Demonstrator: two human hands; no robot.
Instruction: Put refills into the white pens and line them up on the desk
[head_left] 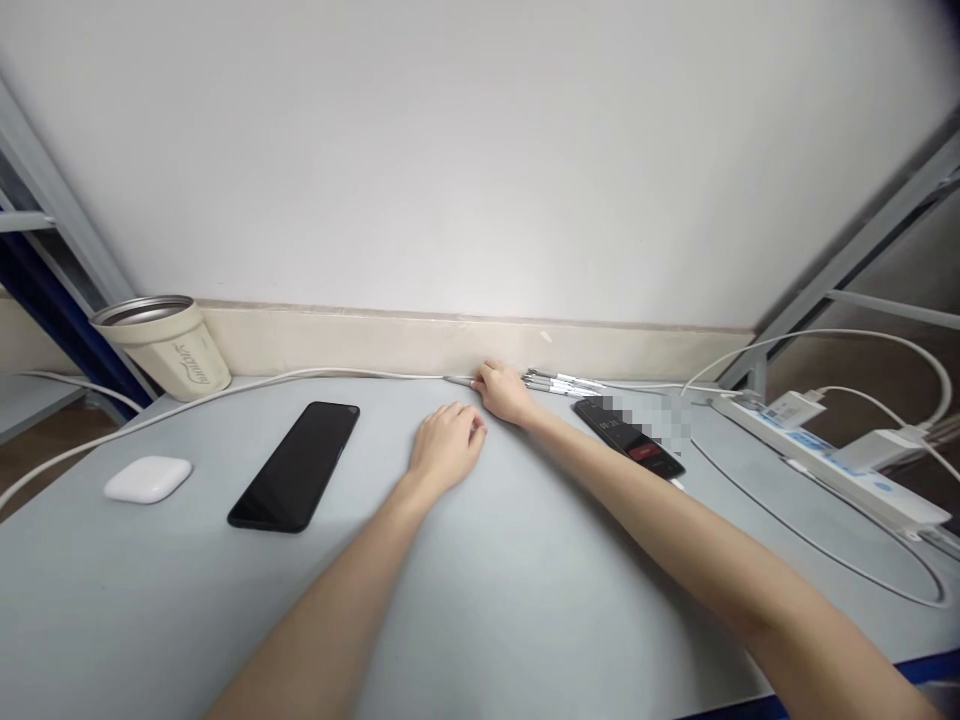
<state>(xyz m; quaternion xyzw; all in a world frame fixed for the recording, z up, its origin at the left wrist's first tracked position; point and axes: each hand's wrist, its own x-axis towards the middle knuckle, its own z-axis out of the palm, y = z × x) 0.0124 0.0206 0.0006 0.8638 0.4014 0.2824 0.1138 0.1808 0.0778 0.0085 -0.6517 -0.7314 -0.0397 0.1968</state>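
My right hand (504, 392) reaches to the back of the grey desk (480, 600) and pinches a thin grey pen (459, 380) lying along the wall strip. Just right of that hand lie several more pens (559, 382) in a bunch. My left hand (447, 446) rests on the desk in front of it, fingers curled under, holding nothing that I can see. A black phone (294, 466) with a dark screen lies left of my left hand.
A white earbud case (148, 479) sits at the left. A cream cup (166, 346) stands at the back left. A white cable (225, 390) runs along the back. A second phone (630, 436) with a lit screen lies at the right, and a power strip (825, 462) with chargers beyond it.
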